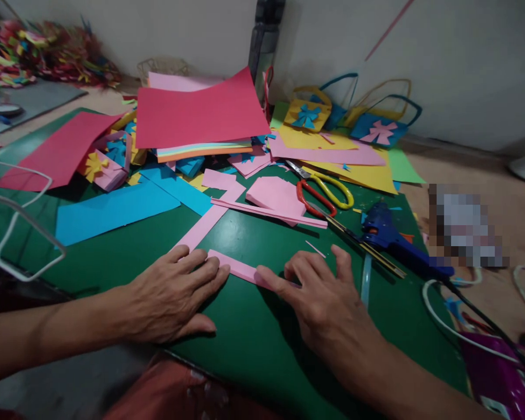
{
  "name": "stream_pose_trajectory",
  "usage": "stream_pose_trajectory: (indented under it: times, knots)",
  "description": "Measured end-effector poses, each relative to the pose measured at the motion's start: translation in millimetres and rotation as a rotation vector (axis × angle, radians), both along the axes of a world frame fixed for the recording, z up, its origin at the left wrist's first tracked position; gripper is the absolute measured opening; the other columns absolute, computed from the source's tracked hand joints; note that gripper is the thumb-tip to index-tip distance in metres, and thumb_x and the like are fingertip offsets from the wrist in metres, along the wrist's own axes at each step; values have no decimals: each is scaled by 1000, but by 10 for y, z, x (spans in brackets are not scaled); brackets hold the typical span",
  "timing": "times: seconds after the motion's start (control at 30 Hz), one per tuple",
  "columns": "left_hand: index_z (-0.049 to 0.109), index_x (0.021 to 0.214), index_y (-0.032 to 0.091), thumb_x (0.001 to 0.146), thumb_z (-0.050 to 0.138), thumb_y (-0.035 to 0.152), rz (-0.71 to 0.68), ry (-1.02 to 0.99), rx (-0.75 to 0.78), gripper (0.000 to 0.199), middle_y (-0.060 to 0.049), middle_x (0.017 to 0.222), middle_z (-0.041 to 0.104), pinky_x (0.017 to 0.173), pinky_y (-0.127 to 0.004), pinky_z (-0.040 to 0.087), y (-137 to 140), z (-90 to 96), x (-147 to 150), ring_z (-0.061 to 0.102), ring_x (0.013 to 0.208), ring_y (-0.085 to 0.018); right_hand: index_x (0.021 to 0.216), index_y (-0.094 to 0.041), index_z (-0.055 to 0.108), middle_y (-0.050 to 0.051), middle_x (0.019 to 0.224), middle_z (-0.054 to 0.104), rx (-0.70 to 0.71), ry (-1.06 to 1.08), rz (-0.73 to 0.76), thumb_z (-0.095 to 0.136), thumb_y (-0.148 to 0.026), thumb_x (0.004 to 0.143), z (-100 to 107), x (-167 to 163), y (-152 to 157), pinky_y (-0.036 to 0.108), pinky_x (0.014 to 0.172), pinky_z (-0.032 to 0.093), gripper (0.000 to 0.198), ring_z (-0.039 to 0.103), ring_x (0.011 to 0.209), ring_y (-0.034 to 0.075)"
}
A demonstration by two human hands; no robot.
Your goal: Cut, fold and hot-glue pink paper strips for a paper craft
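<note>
A narrow pink paper strip (240,270) lies on the green tabletop between my hands. My left hand (170,294) rests flat, its fingertips pressing on the strip's left end and its thumb out to the side. My right hand (321,294) has its thumb on the strip's right part and its other fingers bent; the strip's right end is partly hidden beneath it. Just beyond my left fingers, a second pink strip (201,227) slants away. A folded pink strip (269,213) lies farther up, beside a stack of pink cut pieces (275,195).
Scissors (326,192) with red and yellow handles lie near a blue glue gun (387,236), whose cord runs right. Blue paper (114,213) is at left. Red sheets (201,111) top a pile behind. Small paper bags with bows (308,114) stand by the wall. White wire (26,233) loops at left.
</note>
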State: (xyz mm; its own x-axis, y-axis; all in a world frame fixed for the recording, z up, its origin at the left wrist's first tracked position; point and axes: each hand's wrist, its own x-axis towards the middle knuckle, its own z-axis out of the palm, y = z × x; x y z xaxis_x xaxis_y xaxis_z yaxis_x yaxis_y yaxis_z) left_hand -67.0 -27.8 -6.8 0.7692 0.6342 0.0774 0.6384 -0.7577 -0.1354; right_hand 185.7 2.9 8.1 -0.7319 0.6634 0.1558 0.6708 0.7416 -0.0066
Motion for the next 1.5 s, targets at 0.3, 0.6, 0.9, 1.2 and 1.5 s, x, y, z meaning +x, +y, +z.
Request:
stream_pose_trajectory:
  times: [0.3, 0.6, 0.9, 1.2, 1.5]
  knots:
    - [45, 131, 19, 83, 23, 73, 39, 9, -70, 76, -11, 114, 56, 72, -40, 32, 20, 6, 41, 46, 86, -24, 116, -25, 61, 7, 82, 60, 112, -178, 94, 56, -14, 75, -42, -95, -90, 54, 95, 21, 42, 48, 88, 27]
    - [54, 122, 13, 88, 25, 64, 164, -67, 79, 67, -16, 103, 58, 68, -42, 37, -48, -47, -156, 48, 88, -31, 116, -26, 61, 7, 86, 61, 76, -175, 97, 58, -14, 75, -32, -90, -68, 55, 97, 19, 43, 48, 90, 26]
    - [53, 115, 6, 93, 40, 41, -47, -241, 80, 43, -15, 110, 59, 86, -40, 42, -80, 8, 116, 50, 102, -28, 119, -26, 57, 5, 87, 61, 34, -141, 92, 50, -12, 85, -17, -76, -91, 52, 95, 20, 37, 48, 87, 24]
    - [44, 123, 2, 92, 38, 51, -153, -170, -69, 58, -19, 111, 55, 78, -45, 44, 27, -137, 290, 50, 95, -31, 81, -19, 61, 3, 78, 59, -334, 193, -302, 48, -16, 88, 187, 378, -110, 35, 76, 33, 15, 49, 78, 18]
    - [42, 123, 4, 92, 30, 56, -167, -181, -93, 62, -18, 114, 51, 74, -44, 39, 47, -157, 289, 47, 94, -31, 74, -19, 61, 3, 80, 57, -394, 88, -337, 51, -18, 87, 104, 193, -54, 38, 81, 26, 16, 48, 82, 19]
